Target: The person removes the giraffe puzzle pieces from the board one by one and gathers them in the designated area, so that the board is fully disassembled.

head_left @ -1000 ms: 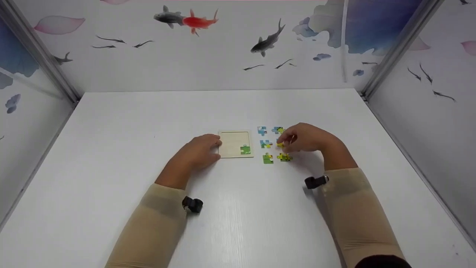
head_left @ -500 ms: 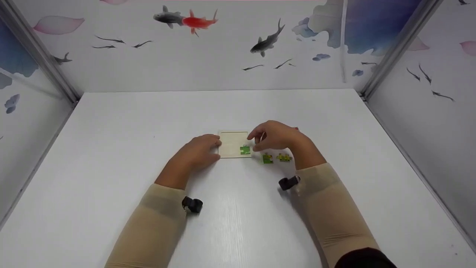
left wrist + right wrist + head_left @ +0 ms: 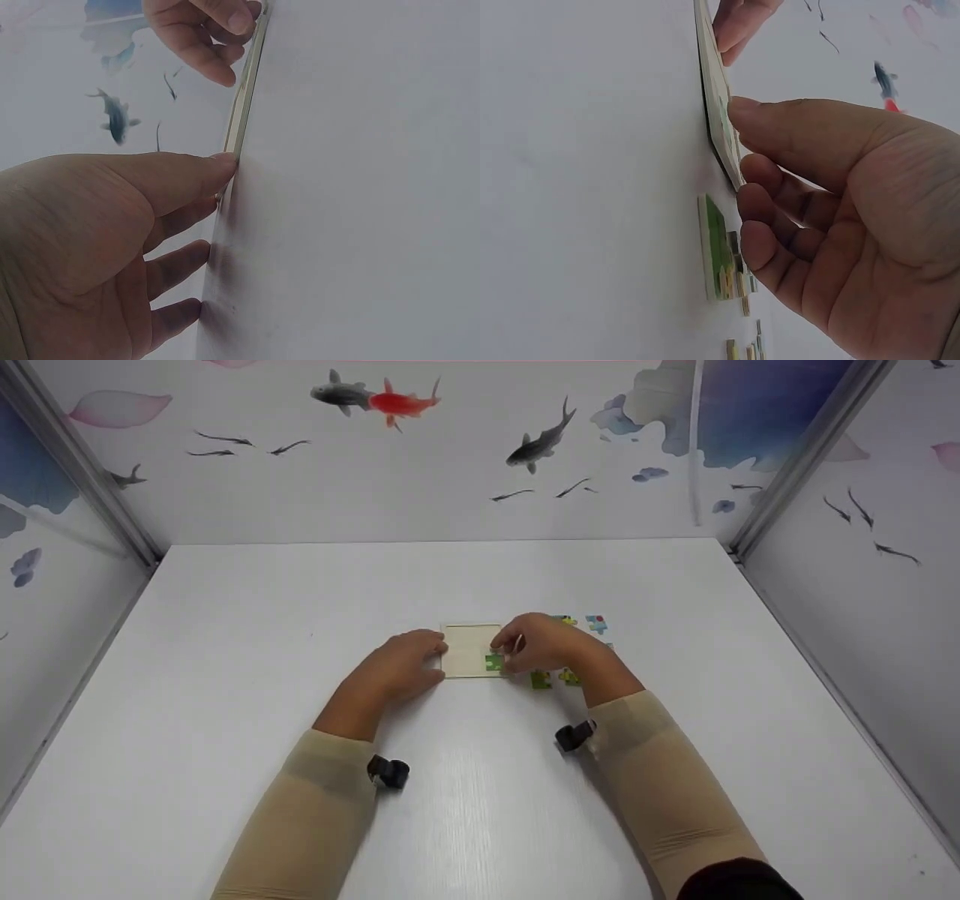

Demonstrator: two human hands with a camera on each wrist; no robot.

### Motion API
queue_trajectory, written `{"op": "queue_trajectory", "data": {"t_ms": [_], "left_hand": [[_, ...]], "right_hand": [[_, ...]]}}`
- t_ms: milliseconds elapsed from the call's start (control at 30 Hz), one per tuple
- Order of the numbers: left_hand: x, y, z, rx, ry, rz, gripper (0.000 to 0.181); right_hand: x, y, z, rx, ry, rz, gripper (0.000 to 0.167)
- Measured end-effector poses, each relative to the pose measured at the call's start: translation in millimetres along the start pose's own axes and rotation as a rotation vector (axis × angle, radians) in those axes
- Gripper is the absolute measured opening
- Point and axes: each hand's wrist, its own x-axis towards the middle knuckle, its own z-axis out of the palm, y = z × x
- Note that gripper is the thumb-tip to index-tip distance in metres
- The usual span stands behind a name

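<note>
A square wooden puzzle tray (image 3: 465, 651) lies flat on the white table, with a green puzzle piece (image 3: 493, 662) in its near right corner. My left hand (image 3: 401, 666) rests against the tray's left side; in the left wrist view the thumb (image 3: 214, 171) touches its edge. Over the tray's right side is my right hand (image 3: 546, 643), thumb and fingers bent together around a small puzzle piece that they mostly hide. From the right wrist, the right thumb (image 3: 780, 127) reaches over the tray's edge.
Loose puzzle pieces lie right of the tray: a green one (image 3: 541, 680), a yellow one (image 3: 570, 676) and a blue one with red (image 3: 596, 622). Others are partly hidden behind the right hand. Printed walls (image 3: 450, 510) stand around the table (image 3: 450, 810).
My right hand has moved left from the loose pieces to the tray's right side, then slightly lower over it. The left hand stays at the tray's left edge.
</note>
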Motion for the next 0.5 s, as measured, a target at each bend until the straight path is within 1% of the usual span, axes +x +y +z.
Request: {"op": "queue_trajectory", "data": {"t_ms": [100,200,333,500], "left_hand": [[0.1,-0.5,0.0,0.005,0.001,0.013,0.054],[0.2,-0.5,-0.3,0.009,0.001,0.016,0.053],[-0.1,-0.4,0.1,0.006,-0.002,0.004,0.054],[2.3,-1.0,1.1,0.007,-0.009,-0.011,0.053]], "right_hand": [[0.0,0.0,1.6,-0.016,-0.005,-0.02,0.038],[-0.1,-2.6,2.3,-0.023,-0.007,-0.013,0.041],[-0.2,-5.6,2.6,-0.023,-0.014,0.006,0.042],[0.1,-5.9,2.6,-0.03,-0.008,-0.011,0.04]]}}
